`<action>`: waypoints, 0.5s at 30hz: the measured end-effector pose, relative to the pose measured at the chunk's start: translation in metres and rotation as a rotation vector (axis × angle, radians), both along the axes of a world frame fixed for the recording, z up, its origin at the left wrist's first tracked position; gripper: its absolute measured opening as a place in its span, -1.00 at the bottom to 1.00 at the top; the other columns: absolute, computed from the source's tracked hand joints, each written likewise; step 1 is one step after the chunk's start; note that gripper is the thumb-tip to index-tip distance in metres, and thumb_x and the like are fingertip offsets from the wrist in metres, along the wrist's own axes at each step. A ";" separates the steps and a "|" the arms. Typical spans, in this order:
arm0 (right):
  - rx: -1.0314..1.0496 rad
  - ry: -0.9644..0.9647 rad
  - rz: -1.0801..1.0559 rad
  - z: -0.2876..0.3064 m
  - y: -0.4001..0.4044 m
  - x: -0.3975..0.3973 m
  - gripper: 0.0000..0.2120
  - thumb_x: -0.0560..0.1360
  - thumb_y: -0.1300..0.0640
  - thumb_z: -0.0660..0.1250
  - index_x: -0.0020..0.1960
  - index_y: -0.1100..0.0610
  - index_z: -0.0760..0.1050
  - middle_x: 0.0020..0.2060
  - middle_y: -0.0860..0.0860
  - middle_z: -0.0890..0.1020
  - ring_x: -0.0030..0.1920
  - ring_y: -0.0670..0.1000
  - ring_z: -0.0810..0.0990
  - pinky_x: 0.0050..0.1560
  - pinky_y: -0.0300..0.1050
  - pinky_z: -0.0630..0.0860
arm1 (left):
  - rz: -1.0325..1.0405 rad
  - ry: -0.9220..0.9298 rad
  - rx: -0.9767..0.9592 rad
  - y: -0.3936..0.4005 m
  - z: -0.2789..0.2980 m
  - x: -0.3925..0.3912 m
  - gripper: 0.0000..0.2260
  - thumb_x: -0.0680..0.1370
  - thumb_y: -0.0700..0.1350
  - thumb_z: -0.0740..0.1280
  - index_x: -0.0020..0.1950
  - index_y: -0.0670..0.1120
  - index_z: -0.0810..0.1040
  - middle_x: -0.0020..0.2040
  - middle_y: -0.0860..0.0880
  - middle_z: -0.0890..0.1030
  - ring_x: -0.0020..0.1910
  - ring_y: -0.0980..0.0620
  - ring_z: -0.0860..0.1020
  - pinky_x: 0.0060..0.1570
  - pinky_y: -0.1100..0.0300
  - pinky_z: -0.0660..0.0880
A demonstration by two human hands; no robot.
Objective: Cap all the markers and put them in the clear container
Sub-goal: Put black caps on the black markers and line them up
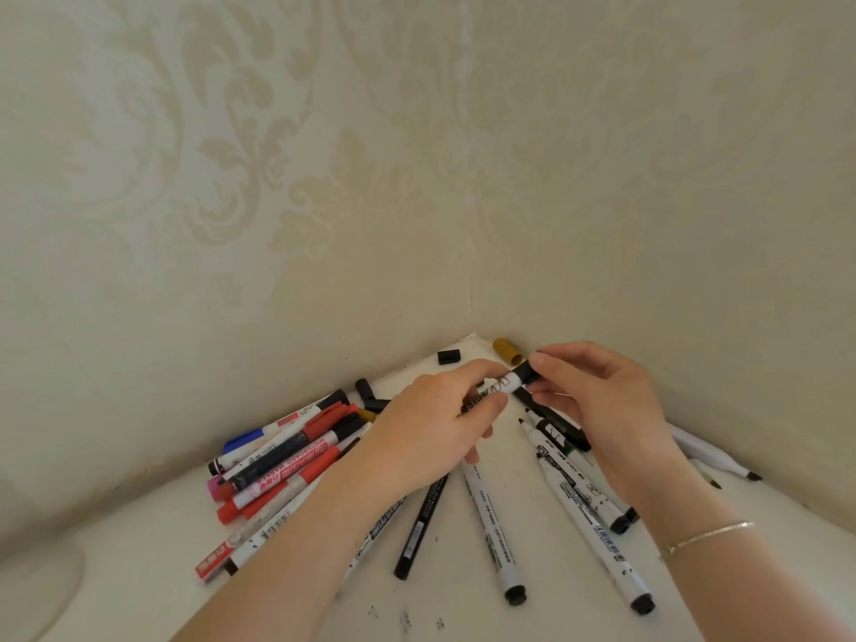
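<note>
Marker [498,386], white barrel with black print, held above the table corner between both hands: left hand [435,428] wraps fingers and thumb round the barrel, right hand [597,400] pinches the black cap [528,373] at the barrel's end between thumb and fingertips. Cap appears seated or nearly so; the joint is partly hidden, cannot tell if fully closed. Judgement: to do this step well, keep cap and barrel on one axis, push straight along it until it seats, avoid twisting the smooth plastic, which could slip. Barrel is a slim hard cylinder, glossy; cap short, matte black. Below the hands, loose markers lie fanned on the white table [463,613]: several white-bodied ones [495,530] with black end plugs, some with bare dark tips pointing toward the corner, so uncapped. To the left, a heap of red, black and blue markers [282,461], overlapping. Near the corner, a loose black cap [449,356] and a gold cap [507,352], apart from each other. No clear container is in view. A thin bracelet [706,537] circles the right wrist. Patterned cream wallpaper [278,155] behind.
</note>
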State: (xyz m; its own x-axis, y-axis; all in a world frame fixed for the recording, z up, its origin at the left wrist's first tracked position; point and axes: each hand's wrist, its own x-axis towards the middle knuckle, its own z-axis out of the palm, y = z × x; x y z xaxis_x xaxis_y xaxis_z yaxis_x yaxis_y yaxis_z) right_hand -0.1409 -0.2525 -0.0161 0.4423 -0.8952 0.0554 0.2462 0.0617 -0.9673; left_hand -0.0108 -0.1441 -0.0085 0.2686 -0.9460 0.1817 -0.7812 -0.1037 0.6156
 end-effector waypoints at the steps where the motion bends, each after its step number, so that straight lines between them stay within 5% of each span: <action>1: 0.008 -0.015 -0.030 0.001 -0.002 -0.002 -0.93 0.44 0.30 0.42 -0.08 0.24 0.62 -0.23 0.12 0.70 -0.25 0.03 0.64 -0.14 -0.18 0.63 | 0.003 0.005 -0.003 0.000 0.000 0.000 -0.78 0.63 0.07 0.17 0.27 0.21 0.43 -0.20 0.10 0.64 -0.39 0.20 0.62 -0.21 0.18 0.57; 15: -0.054 0.106 -0.022 0.006 -0.014 -0.008 -0.91 0.46 0.27 0.40 -0.05 0.17 0.64 -0.18 0.13 0.70 -0.20 0.03 0.65 -0.13 -0.15 0.58 | 0.098 0.088 0.063 -0.012 -0.026 -0.029 -0.92 0.62 0.06 0.19 0.10 0.13 0.36 -0.31 -0.05 0.59 -0.48 0.17 0.41 -0.39 0.25 0.39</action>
